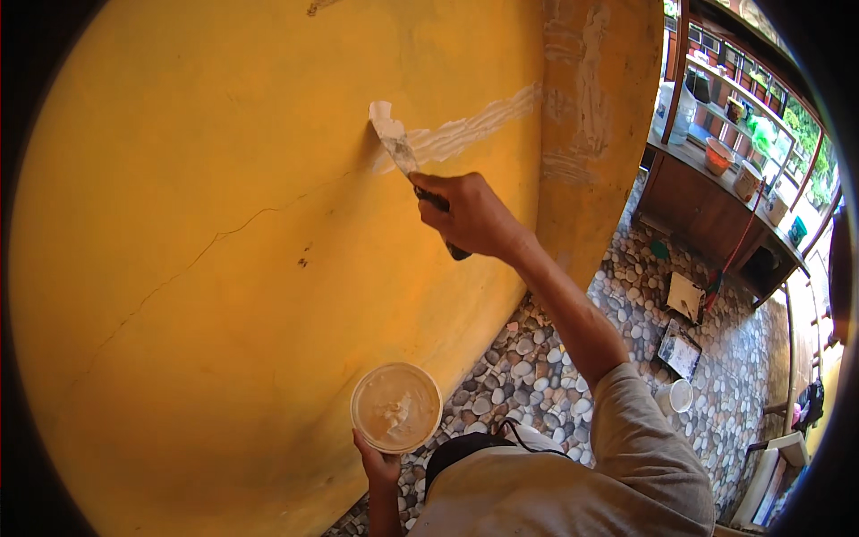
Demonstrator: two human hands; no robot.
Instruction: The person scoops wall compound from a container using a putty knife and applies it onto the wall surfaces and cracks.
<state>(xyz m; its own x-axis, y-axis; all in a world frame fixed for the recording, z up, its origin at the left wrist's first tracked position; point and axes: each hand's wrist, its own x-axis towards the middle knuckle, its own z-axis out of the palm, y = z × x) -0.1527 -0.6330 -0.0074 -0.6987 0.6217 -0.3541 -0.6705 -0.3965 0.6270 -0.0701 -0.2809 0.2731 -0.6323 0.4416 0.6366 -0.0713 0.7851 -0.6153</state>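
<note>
My right hand (470,213) is wrapped round the dark handle of a putty knife (395,150). Whitish filler coats the blade's end, which is at the yellow wall (179,107); I cannot tell whether it touches. Beside the blade, a streaky white band of filler (474,127) runs up to the right toward the wall's corner. From there a thin dark crack (217,238) continues down to the left, bare of filler. Low in front of me, my left hand (379,461) grips a round tub (396,408) by its near side. Some pale filler lies inside it.
More filler smears mark the orange-yellow pillar (586,89) at right. On the pebble-patterned floor (537,367) lie two paint trays (685,297) and a white bucket (677,396). Beyond stands a brown counter (707,201) with an orange bowl (718,156) and several containers.
</note>
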